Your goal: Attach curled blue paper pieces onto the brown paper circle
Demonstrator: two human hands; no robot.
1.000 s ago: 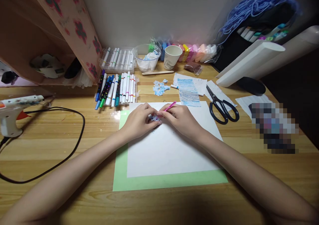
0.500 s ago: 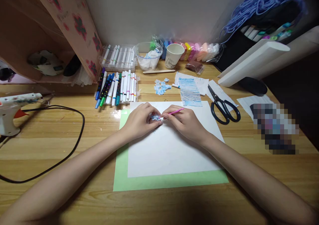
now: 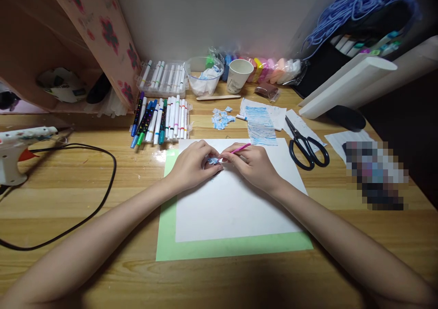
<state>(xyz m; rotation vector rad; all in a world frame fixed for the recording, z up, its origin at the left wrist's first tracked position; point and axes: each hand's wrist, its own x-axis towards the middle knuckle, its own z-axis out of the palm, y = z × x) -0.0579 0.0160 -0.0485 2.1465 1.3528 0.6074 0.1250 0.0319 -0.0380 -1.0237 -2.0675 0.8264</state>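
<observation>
My left hand (image 3: pixel 194 164) rests on the white sheet (image 3: pixel 236 208), its thumb and fingers closed around a small crumpled blue-and-white paper piece (image 3: pixel 212 161). In my right hand (image 3: pixel 255 165) is a thin pink stick (image 3: pixel 241 148), pinched with its lower end at the paper piece. Whether that end is a brush or a plain tip I cannot make out. The two hands almost touch. Under the white sheet lies a light green sheet (image 3: pixel 236 250). Beyond the hands are a pile of torn blue-streaked scraps (image 3: pixel 223 119) and a blue-coloured paper strip (image 3: pixel 260 126).
Black-handled scissors (image 3: pixel 308 153) lie to the right, near white paper rolls (image 3: pixel 349 87). Markers (image 3: pixel 159 122), a clear bowl (image 3: pixel 203 83), a paper cup (image 3: pixel 238 76) and a wooden stick (image 3: pixel 219 97) line the back. At left sit a glue gun (image 3: pixel 15 154) and its black cord (image 3: pixel 114 172).
The pink stick has tilted more steeply, and its upper end has shifted slightly left and up. My right hand has turned a little; my left hand stays in place.
</observation>
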